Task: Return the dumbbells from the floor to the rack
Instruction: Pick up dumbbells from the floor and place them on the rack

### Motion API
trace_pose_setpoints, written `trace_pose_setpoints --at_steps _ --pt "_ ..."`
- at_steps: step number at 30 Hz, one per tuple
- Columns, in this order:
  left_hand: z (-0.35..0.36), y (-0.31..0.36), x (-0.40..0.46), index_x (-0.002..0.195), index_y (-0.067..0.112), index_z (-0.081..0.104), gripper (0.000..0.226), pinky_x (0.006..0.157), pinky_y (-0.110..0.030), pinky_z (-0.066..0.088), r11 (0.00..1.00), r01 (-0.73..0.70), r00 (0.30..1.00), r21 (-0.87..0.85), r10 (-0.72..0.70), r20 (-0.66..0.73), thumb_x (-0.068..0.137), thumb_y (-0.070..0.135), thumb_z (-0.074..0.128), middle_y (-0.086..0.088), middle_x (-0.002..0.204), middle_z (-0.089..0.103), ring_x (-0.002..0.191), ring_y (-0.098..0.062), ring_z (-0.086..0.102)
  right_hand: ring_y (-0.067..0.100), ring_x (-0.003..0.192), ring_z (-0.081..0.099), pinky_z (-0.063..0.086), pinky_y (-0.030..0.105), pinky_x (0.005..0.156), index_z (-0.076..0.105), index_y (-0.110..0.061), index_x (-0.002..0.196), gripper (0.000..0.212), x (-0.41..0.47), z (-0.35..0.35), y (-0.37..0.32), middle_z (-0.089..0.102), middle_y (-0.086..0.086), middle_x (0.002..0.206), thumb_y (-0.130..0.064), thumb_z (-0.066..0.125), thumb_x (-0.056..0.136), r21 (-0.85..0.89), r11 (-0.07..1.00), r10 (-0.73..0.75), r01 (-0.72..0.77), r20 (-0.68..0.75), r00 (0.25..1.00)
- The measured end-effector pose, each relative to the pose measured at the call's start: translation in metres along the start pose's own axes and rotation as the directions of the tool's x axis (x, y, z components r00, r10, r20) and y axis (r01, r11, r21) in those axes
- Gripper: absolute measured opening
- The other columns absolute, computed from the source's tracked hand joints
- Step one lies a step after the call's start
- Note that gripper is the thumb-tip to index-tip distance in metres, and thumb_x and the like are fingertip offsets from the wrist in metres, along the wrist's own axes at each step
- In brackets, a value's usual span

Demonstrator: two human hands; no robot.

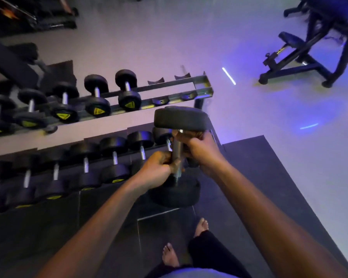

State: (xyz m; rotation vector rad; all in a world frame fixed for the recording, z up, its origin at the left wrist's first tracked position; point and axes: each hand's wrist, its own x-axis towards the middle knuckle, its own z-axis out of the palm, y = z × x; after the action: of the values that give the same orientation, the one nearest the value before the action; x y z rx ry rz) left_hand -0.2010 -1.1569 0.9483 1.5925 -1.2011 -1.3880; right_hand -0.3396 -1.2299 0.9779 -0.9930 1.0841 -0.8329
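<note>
A large black dumbbell [180,119] is held upright in front of me, one head at the top and the other head near the dark floor mat below. My left hand [159,169] grips the lower part of its steel handle. My right hand [201,149] wraps the handle just under the top head. The two-tier rack [201,85] runs from the left to the middle of the view. Its upper tier holds several black dumbbells with yellow logos, and its right end has bare cradles [156,81]. The lower tier [113,157], close to my hands, is lined with several dumbbells.
My bare feet [201,226] stand on black floor tiles below the dumbbell. A pale floor spreads to the right, with an exercise machine [301,47] at the top right. Dark equipment sits at the top left behind the rack.
</note>
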Motion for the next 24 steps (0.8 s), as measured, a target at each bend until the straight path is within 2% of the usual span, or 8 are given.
trace_pose_setpoints --at_steps 3,5,8,12,15,18,22,24 --pt "-0.032 -0.011 0.043 0.095 0.011 0.073 0.015 0.092 -0.047 0.055 0.998 0.053 0.997 -0.047 -0.055 -0.045 0.09 0.022 0.065 -0.008 0.095 0.079 0.087 -0.018 0.072 0.028 0.095 0.077 0.063 0.053 0.082 0.079 -0.003 0.098 0.011 0.064 0.024 0.003 0.08 0.02 0.101 -0.007 0.079 0.088 -0.06 0.998 0.021 -0.017 0.066 0.998" --pt "-0.049 -0.016 0.074 0.095 0.016 0.074 0.021 0.097 -0.053 0.053 0.993 0.099 0.991 -0.06 -0.104 -0.084 0.086 0.032 0.065 -0.008 0.099 0.079 0.098 -0.029 0.073 0.028 0.092 0.077 0.063 0.051 0.078 0.079 -0.002 0.094 0.015 0.107 0.034 0.008 0.081 0.017 0.096 -0.012 0.08 0.082 -0.103 0.994 0.033 -0.026 0.071 0.997" --pt "-0.068 -0.018 0.125 0.099 0.013 0.074 0.02 0.097 -0.054 0.052 0.986 0.126 0.982 -0.111 -0.139 -0.127 0.093 0.028 0.063 -0.01 0.101 0.078 0.106 -0.034 0.07 0.02 0.079 0.074 0.059 0.043 0.072 0.077 -0.004 0.094 0.015 0.171 0.044 0.01 0.079 0.008 0.086 -0.014 0.078 0.082 -0.143 0.988 0.074 -0.059 0.101 0.992" --pt "-0.089 -0.008 0.196 0.096 0.002 0.072 0.033 0.083 -0.054 0.057 0.963 0.185 0.96 -0.197 -0.22 -0.174 0.09 0.033 0.064 -0.018 0.094 0.077 0.084 -0.028 0.072 0.023 0.081 0.075 0.061 0.046 0.07 0.076 0.001 0.095 0.029 0.259 0.051 0.001 0.079 0.009 0.084 -0.018 0.073 0.073 -0.211 0.97 0.148 -0.119 0.127 0.981" --pt "-0.108 -0.005 0.255 0.097 0.001 0.071 0.041 0.08 -0.049 0.054 0.947 0.214 0.946 -0.239 -0.262 -0.19 0.086 0.04 0.068 -0.021 0.096 0.076 0.082 -0.027 0.068 0.022 0.07 0.069 0.055 0.043 0.063 0.073 0.005 0.086 0.043 0.327 0.059 -0.011 0.075 0.013 0.075 -0.029 0.07 0.06 -0.32 0.936 0.187 -0.145 0.102 0.977" --pt "-0.127 0.0 0.309 0.091 0.003 0.072 0.051 0.077 -0.048 0.055 0.94 0.237 0.94 -0.246 -0.285 -0.186 0.079 0.052 0.07 -0.023 0.091 0.076 0.079 -0.03 0.07 0.029 0.077 0.077 0.063 0.056 0.072 0.074 -0.004 0.081 0.051 0.391 0.065 -0.016 0.078 0.01 0.077 -0.041 0.07 0.047 -0.387 0.907 0.221 -0.168 0.095 0.971" --pt "-0.157 0.006 0.389 0.065 0.013 0.064 0.03 0.067 -0.035 0.046 0.928 0.245 0.935 -0.282 -0.303 -0.185 0.09 0.03 0.066 -0.004 0.061 0.064 0.063 -0.018 0.056 0.033 0.088 0.078 0.062 0.056 0.076 0.075 -0.007 0.087 0.05 0.476 0.079 -0.021 0.08 0.011 0.085 -0.046 0.075 0.056 -0.464 0.87 0.213 -0.166 0.05 0.976" --pt "-0.173 0.001 0.432 0.055 0.018 0.059 0.041 0.061 -0.026 0.043 0.932 0.248 0.935 -0.265 -0.302 -0.188 0.095 0.02 0.063 0.006 0.053 0.057 0.053 -0.01 0.051 0.028 0.087 0.077 0.062 0.049 0.074 0.074 -0.008 0.087 0.032 0.519 0.088 -0.021 0.078 0.01 0.086 -0.036 0.077 0.072 -0.493 0.858 0.189 -0.146 0.038 0.981"
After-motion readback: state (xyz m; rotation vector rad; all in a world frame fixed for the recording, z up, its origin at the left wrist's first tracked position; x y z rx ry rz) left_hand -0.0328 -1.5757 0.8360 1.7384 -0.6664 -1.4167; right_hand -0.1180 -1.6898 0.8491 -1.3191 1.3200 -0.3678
